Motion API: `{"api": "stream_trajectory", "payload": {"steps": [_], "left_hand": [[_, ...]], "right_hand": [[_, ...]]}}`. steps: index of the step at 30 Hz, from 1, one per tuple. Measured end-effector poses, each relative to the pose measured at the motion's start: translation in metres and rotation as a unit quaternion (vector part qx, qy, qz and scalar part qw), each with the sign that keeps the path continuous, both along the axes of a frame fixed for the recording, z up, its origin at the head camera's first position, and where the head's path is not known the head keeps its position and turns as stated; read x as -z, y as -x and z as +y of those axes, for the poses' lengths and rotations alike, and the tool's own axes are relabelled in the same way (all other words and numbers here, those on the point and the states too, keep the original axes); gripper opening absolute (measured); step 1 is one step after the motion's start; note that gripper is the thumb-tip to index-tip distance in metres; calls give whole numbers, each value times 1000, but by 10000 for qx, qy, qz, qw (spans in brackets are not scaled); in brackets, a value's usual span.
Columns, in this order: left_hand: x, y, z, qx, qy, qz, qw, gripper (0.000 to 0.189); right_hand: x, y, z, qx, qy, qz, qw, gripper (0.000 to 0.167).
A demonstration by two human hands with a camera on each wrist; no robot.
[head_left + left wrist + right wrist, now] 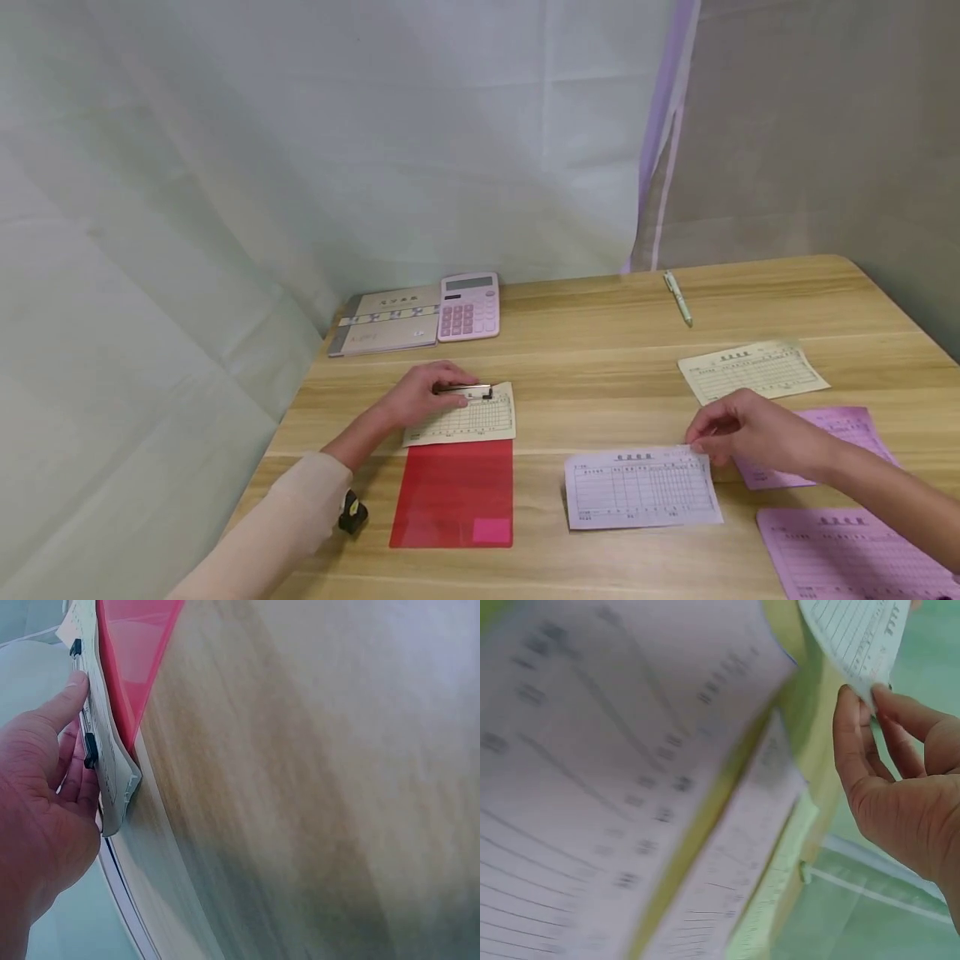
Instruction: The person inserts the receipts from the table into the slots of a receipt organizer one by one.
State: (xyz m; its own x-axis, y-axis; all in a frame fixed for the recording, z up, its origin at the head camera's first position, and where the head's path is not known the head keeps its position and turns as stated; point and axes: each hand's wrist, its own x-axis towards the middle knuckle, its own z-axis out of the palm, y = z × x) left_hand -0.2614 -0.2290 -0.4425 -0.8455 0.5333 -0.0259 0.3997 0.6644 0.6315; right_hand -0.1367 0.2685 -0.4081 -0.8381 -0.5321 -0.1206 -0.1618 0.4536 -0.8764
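On the left of the table lies a red clipboard [457, 492] with a pale yellow form [491, 414] across its top. My left hand [427, 396] grips the clipboard's metal clip [483, 387]; in the left wrist view the left hand [52, 772] has its thumb on the clip's near side. Right of the clipboard, a white printed form [641, 492] is held by its upper right corner. Thumb and fingers of my right hand [750, 433] pinch that corner, as the right wrist view also shows on the white form [859, 645].
Two purple forms, one upper [843, 433] and one lower [847, 554], and a yellow form [753, 371] lie at the right. A pen [677, 297] lies behind them. A pink calculator [469, 308] and a notebook [390, 321] sit at the back left.
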Motion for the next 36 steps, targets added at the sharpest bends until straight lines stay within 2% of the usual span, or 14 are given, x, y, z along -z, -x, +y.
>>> {"api": "stream_trajectory", "payload": {"steps": [5,9,17,26,29,33,36], "left_hand": [[-1,-1,0,-47,1,-34,10000,36],[-2,0,0,-15,16,-1,10000,35],[-1,-1,1,-62,14,-24,10000,35],[0,0,2,-42,-29,4,10000,36],[1,1,1,-23,7,81,10000,36],[0,0,1,-38,123,176,9998,37],[-1,-1,2,-42,278,293,9992,38]], "right_hand": [[-12,26,-18,141,90,-218,9996,6],[-17,48,-40,320,-147,-146,9993,4],[-8,76,-72,553,-542,262,9967,4],[0,83,-71,617,-1036,705,9902,19],[5,83,-70,606,-1082,859,9886,16],[14,81,-73,679,-938,1132,9868,6],[13,80,-76,724,-643,1084,9894,6]]}}
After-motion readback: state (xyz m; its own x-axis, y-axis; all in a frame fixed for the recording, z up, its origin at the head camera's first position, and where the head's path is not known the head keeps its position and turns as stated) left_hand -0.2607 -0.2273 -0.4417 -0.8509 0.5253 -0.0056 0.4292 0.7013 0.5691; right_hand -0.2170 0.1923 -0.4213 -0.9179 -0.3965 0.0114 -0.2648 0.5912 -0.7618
